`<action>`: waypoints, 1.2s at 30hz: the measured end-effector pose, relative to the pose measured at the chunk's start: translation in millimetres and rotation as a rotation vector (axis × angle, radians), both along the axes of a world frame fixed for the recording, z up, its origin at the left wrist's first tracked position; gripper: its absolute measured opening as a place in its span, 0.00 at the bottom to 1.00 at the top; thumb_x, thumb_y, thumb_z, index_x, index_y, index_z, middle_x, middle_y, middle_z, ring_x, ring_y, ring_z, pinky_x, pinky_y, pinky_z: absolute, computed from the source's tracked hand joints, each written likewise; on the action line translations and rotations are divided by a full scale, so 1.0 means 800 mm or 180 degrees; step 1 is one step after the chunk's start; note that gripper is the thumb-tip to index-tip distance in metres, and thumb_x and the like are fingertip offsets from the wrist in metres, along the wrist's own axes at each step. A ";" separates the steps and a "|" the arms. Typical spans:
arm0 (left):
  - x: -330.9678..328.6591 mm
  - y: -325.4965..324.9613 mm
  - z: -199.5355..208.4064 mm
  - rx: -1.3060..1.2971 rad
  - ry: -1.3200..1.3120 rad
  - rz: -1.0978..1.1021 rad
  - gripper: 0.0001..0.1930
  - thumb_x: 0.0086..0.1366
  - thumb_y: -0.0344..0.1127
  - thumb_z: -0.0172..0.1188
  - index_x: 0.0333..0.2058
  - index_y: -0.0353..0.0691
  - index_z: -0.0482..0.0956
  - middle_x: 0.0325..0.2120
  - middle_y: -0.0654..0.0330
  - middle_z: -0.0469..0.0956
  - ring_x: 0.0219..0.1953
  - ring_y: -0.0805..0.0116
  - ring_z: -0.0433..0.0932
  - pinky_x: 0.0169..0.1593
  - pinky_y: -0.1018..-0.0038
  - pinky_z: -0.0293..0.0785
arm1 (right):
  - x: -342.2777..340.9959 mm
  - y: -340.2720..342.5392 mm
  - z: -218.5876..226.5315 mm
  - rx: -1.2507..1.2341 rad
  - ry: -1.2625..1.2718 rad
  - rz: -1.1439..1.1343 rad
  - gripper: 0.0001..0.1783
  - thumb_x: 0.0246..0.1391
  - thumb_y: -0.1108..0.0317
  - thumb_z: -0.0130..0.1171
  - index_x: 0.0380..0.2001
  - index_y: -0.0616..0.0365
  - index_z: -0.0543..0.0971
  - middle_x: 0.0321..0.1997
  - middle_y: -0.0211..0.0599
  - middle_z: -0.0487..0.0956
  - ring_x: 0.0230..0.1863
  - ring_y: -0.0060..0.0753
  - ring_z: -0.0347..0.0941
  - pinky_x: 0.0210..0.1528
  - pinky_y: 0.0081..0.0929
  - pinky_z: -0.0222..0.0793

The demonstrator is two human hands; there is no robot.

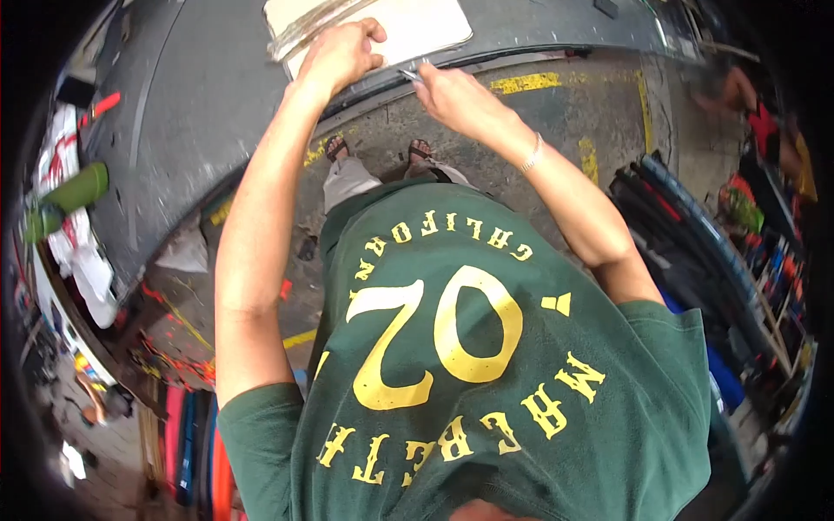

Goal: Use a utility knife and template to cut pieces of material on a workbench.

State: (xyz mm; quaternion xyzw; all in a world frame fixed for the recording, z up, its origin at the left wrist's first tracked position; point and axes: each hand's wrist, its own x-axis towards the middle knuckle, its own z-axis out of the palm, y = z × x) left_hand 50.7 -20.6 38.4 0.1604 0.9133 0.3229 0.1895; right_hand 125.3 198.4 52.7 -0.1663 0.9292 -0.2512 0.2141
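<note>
A cream-white flat sheet or pad (430, 24) with rounded corners lies at the near edge of a dark grey table (195, 78). Across its left part runs a long, worn, pale strip (314, 28). My left hand (334, 57) rests on the sheet beside the strip, fingers bent, with a gap between thumb and fingers. In my right hand (456, 97), just off the table edge, is a small tool with a thin silver tip (409, 75). The tip points left toward the sheet's near edge. My fingers cover the rest of the tool, so its kind is unclear.
A green roll (78, 189) and white material lie at the table's left end, near a red-orange strip (106, 105). Dark rolls or stacked fabric (686, 234) stand to my right. Another person's arm (738, 89) shows at far right. Yellow lines (526, 82) mark the floor.
</note>
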 end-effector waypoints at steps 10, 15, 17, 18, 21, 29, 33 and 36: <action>-0.005 0.079 0.024 0.0363 -0.0138 -0.0884 0.20 0.61 0.42 0.68 0.51 0.46 0.80 0.31 0.62 0.77 0.35 0.64 0.80 0.43 0.67 0.76 | 0.099 -0.004 0.023 -0.1538 -0.1009 -0.2927 0.16 0.72 0.60 0.45 0.50 0.63 0.69 0.35 0.45 0.84 0.33 0.38 0.83 0.39 0.38 0.78; -0.013 0.122 0.021 0.0188 -0.0181 -0.1135 0.21 0.61 0.43 0.68 0.52 0.45 0.79 0.31 0.62 0.78 0.34 0.64 0.80 0.42 0.67 0.76 | 0.097 -0.021 0.002 -0.1132 -0.0705 -0.3208 0.15 0.71 0.61 0.46 0.44 0.65 0.67 0.29 0.48 0.83 0.32 0.48 0.83 0.39 0.42 0.76; -0.015 0.134 0.019 0.0096 -0.0205 -0.1148 0.22 0.61 0.43 0.68 0.52 0.44 0.78 0.31 0.62 0.78 0.34 0.65 0.80 0.41 0.67 0.76 | 0.092 -0.023 -0.001 -0.1050 -0.0388 -0.3329 0.14 0.71 0.62 0.46 0.44 0.65 0.65 0.28 0.54 0.82 0.32 0.58 0.81 0.37 0.48 0.75; -0.016 0.139 0.019 0.0099 -0.0277 -0.1155 0.21 0.61 0.42 0.68 0.52 0.44 0.79 0.33 0.60 0.79 0.36 0.61 0.81 0.43 0.65 0.77 | 0.086 -0.022 0.016 -0.0995 -0.0289 -0.3323 0.13 0.68 0.65 0.46 0.42 0.68 0.64 0.27 0.68 0.78 0.34 0.75 0.75 0.41 0.62 0.70; -0.018 0.151 0.019 0.0044 -0.0487 -0.1241 0.21 0.61 0.41 0.68 0.51 0.44 0.79 0.35 0.60 0.81 0.39 0.58 0.83 0.45 0.64 0.77 | 0.090 -0.023 -0.003 -0.0955 0.0032 -0.3302 0.11 0.69 0.66 0.47 0.41 0.65 0.63 0.27 0.64 0.78 0.34 0.73 0.75 0.37 0.60 0.69; -0.005 0.173 0.022 -0.0030 -0.0364 -0.1231 0.24 0.57 0.45 0.70 0.51 0.45 0.79 0.36 0.60 0.81 0.39 0.58 0.82 0.46 0.63 0.78 | 0.100 -0.022 -0.016 -0.0776 0.0406 -0.3540 0.11 0.67 0.67 0.49 0.40 0.65 0.62 0.25 0.63 0.77 0.31 0.72 0.75 0.33 0.60 0.69; -0.002 0.177 0.020 -0.0011 -0.0261 -0.1286 0.24 0.57 0.45 0.69 0.51 0.46 0.79 0.37 0.59 0.81 0.39 0.57 0.82 0.46 0.62 0.78 | 0.102 -0.021 -0.015 -0.0657 0.0506 -0.3581 0.11 0.66 0.67 0.50 0.39 0.64 0.62 0.25 0.62 0.78 0.29 0.70 0.75 0.32 0.59 0.69; 0.000 0.178 0.022 -0.0010 -0.0280 -0.1275 0.24 0.57 0.45 0.69 0.52 0.46 0.79 0.37 0.59 0.81 0.40 0.57 0.83 0.46 0.62 0.78 | 0.102 -0.021 -0.016 -0.0623 0.0536 -0.3636 0.11 0.66 0.68 0.50 0.39 0.64 0.62 0.24 0.61 0.78 0.29 0.69 0.76 0.32 0.59 0.69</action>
